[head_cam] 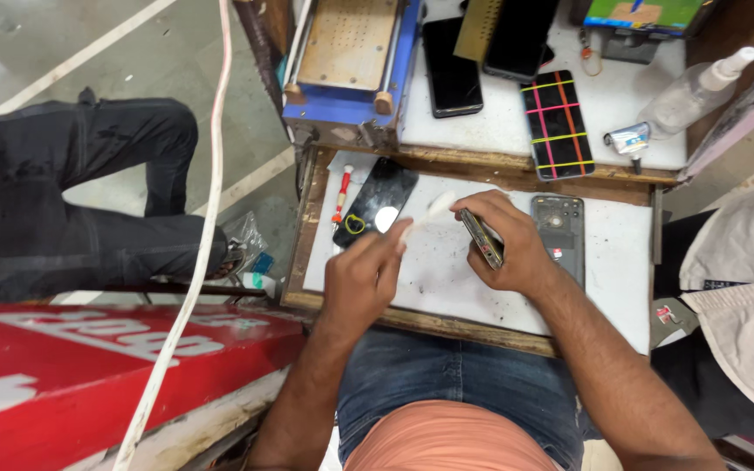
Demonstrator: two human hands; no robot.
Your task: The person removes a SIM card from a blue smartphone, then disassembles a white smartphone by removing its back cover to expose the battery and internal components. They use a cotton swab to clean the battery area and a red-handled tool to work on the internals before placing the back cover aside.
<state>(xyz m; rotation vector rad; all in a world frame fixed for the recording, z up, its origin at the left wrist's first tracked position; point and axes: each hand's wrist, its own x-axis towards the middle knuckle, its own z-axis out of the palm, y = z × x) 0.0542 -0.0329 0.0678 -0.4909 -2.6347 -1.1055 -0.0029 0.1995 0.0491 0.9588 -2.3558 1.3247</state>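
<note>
My right hand [508,240] grips a phone frame [482,238] on its edge over the white work board [621,262]. My left hand [361,277] holds a white brush-like tool [425,214], blurred, whose tip is close to the phone frame. A black phone back panel [375,201] with a round white patch lies on the board to the left. Behind my right hand lies a dark phone housing [560,222], opened up.
A red-handled screwdriver [341,192] lies at the board's left edge. On the upper shelf: black phones [451,70], a phone with coloured tape stripes [557,122], a spray bottle [695,92], a blue machine [351,61]. People sit at left [71,201] and right [743,288]. A white cable [194,262] hangs at left.
</note>
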